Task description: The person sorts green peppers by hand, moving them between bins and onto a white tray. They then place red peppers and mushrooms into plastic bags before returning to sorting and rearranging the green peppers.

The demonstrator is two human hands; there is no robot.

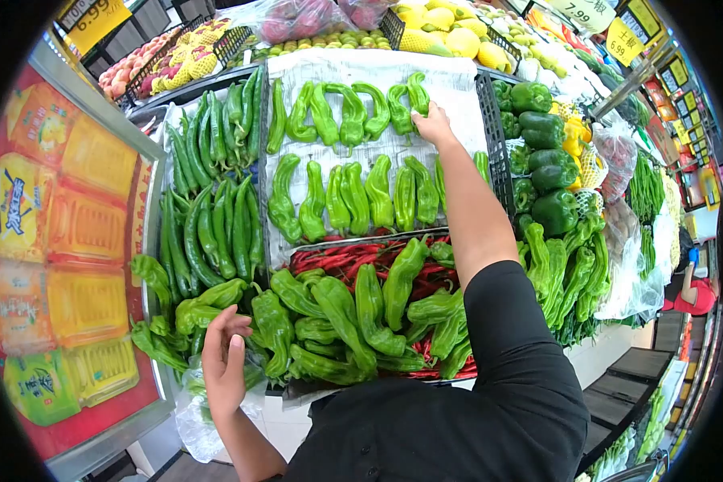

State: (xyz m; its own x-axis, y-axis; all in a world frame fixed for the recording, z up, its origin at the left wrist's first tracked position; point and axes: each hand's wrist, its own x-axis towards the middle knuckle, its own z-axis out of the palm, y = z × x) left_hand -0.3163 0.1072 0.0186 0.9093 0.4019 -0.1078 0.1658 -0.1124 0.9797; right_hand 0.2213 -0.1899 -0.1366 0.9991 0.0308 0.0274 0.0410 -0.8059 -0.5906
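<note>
My right arm reaches to the far side of a white-lined tray (297, 68). There my right hand (432, 124) is closed on the lower end of a green pepper (418, 92) at the right end of the back row. Other green peppers (352, 116) lie side by side in that row. Below it runs a second row of green peppers (379, 193), partly covered by my forearm. My left hand (225, 353) hovers over the near left edge with nothing in it, its fingers loosely bent and apart. It is close to a heap of wrinkled green peppers (345, 309).
Red chillies (361, 259) lie under the heap. Long green peppers (217, 225) fill the left side; dark green bell peppers (553, 169) stand right of a black crate wall (494, 145). A clear plastic bag (205, 418) hangs below my left hand. A person in red (695, 296) is far right.
</note>
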